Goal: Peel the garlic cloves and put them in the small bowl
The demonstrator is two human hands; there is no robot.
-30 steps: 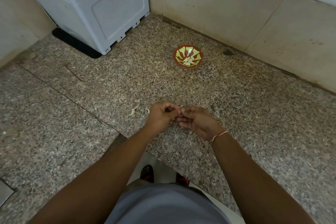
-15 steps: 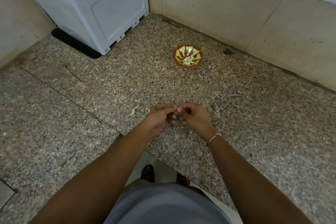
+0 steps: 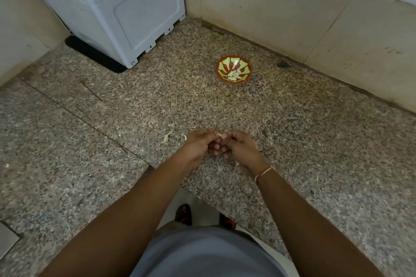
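My left hand and my right hand meet fingertip to fingertip low over the granite counter. Between them they pinch a small pale garlic clove, of which only a sliver shows above the fingers. Farther back, near the wall, stands the small red and green bowl with several peeled white cloves inside. A loose piece of garlic skin lies on the counter just left of my left hand.
A white appliance on a black base fills the back left corner. Tiled walls close the counter at the back and right. A dark spot marks the counter right of the bowl. The counter's front edge runs below my forearms.
Both hands have turned slightly, knuckles rising and fingers curling more tightly round the clove. They stay at the same spot on the counter.
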